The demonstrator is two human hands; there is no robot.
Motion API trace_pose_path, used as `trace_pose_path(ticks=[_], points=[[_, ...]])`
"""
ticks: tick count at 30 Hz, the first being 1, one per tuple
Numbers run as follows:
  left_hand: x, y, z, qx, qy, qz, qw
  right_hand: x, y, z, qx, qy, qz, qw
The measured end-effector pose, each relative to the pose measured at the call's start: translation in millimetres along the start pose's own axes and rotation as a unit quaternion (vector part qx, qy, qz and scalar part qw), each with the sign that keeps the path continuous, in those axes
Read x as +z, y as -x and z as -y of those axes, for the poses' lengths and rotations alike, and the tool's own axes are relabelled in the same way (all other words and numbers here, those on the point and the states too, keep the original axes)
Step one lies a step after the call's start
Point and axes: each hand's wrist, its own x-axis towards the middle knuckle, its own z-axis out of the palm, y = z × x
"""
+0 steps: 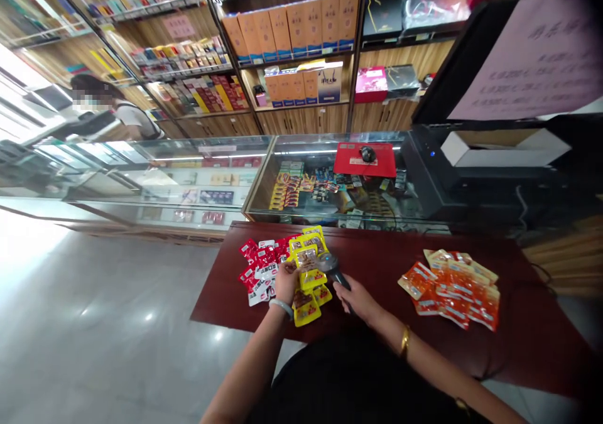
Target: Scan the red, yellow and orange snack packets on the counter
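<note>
I see the left hand [286,281] pinching a yellow snack packet [306,257], fingers closed on its lower edge, holding it up over the dark red table [377,267]. The right hand [357,298] is clamped around the grip of a handheld barcode scanner [330,265], its head pointing at that packet and sitting just beside it, to the right. Both hands are close together at the table's near edge.

Below and around the held packet lies a heap of yellow packets [308,301]; touching it on the left is a spread of red and white packets [258,267]. Well apart, to the right of the right hand, lies a pile of orange packets [450,289].

Print on all packets is too small to read. A pink sheet [532,53] on the back of the monitor carries rows of writing I cannot make out. A red mouse pad [362,159] with a mouse rests on the glass counter [301,185] behind the table.
</note>
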Motion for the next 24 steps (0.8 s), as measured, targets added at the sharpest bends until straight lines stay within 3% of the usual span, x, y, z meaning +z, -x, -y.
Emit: trace_pose_path(ticks=[2, 4, 7, 10, 12, 14, 16, 21, 24], points=[[-1.9, 1.1, -2.2, 0.026, -0.042, -0.012, 0.999, -0.4, 3.0, -1.1, -0.007, -0.001, -0.010, 1.000], [-3.7, 6.1, -9.3, 0.092, -0.106, -0.037, 0.989, -2.1, 6.9, -1.3, -0.014, -0.004, -0.019, 1.000], [1.4, 21.9, -25.9, 0.235, -0.226, -0.042, 0.945, -7.5, 14.2, -0.8, -0.018, -0.012, -0.035, 0.999], [20.7, 42.8, -38.7, 0.365, -0.329, 0.059, 0.869, -17.9, 22.6, -0.9, -0.018, -0.022, -0.051, 0.998], [37.4, 54.7, -39.8, 0.413, -0.381, 0.141, 0.815, -27.9, 29.0, -1.3, -0.015, -0.029, -0.063, 0.997], [51.6, 62.1, -35.2, 0.413, -0.421, 0.189, 0.785, -39.5, 36.5, -1.9, -0.012, -0.030, -0.074, 0.997], [60.3, 64.9, -28.3, 0.391, -0.449, 0.199, 0.778, -52.1, 45.0, -2.9, -0.013, -0.032, -0.084, 0.996], [74.8, 67.2, -26.4, 0.376, -0.483, 0.160, 0.774, -84.0, 65.3, -11.0, -0.011, -0.050, -0.111, 0.993], [98.7, 77.7, -39.5, 0.386, -0.484, 0.147, 0.772, -103.5, 75.1, -19.9, -0.006, -0.064, -0.126, 0.990]])
